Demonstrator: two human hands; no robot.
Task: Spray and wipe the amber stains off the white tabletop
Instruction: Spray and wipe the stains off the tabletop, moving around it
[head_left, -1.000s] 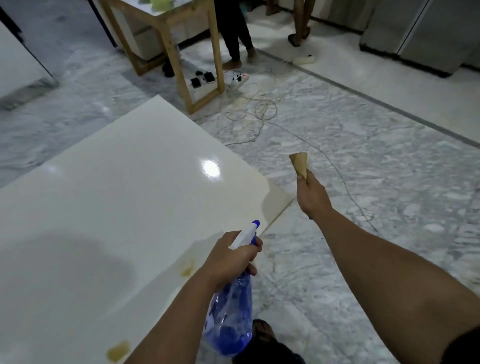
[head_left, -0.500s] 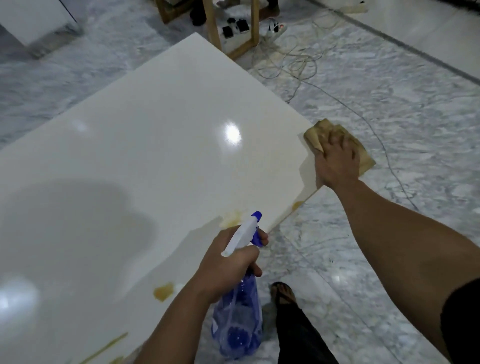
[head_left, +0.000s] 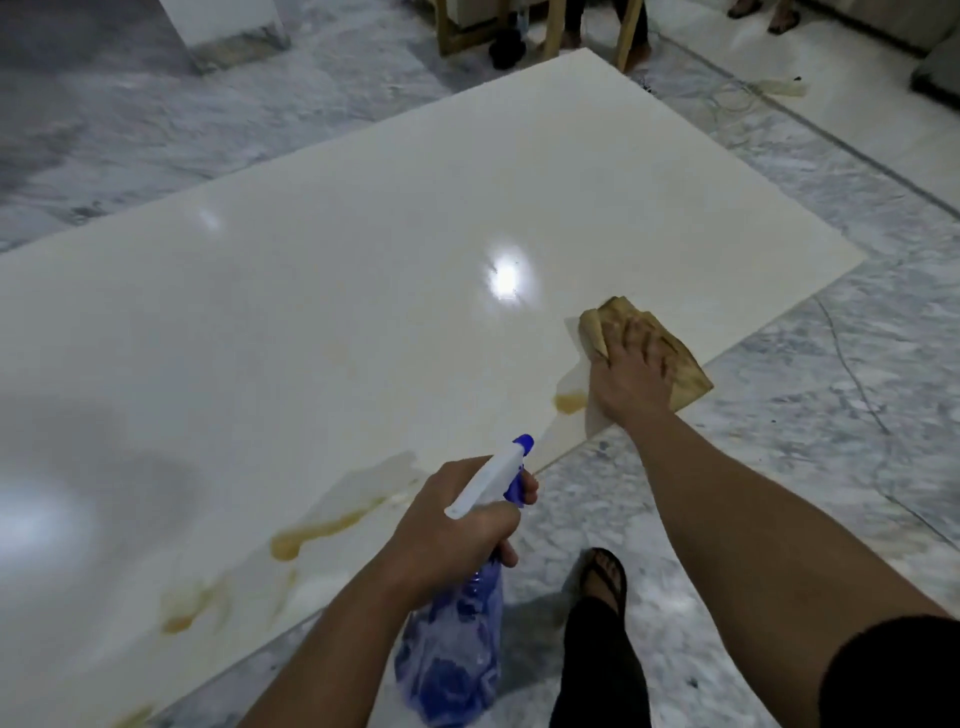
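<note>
The glossy white tabletop (head_left: 363, 249) fills the middle of the view. Amber stains lie along its near edge: a small one (head_left: 570, 401) just left of my right wrist, a long smear (head_left: 322, 530) left of my left hand, and fainter patches (head_left: 182, 613) further left. My right hand (head_left: 631, 374) presses flat on a tan cloth (head_left: 680, 364) at the table's near edge. My left hand (head_left: 457, 530) grips a blue spray bottle (head_left: 452, 654) with a white and blue nozzle (head_left: 498, 473), held upright just off the table's near edge.
The floor (head_left: 779, 415) is grey marble. My sandalled foot (head_left: 602, 577) stands beside the table's edge. A thin cable (head_left: 852, 374) runs over the floor on the right. Wooden table legs (head_left: 631, 31) and other people's feet (head_left: 763, 13) are at the back.
My right hand brought the cloth down onto the table's corner, then slid it left along the near edge. The view tilted down and more stains came into sight.
</note>
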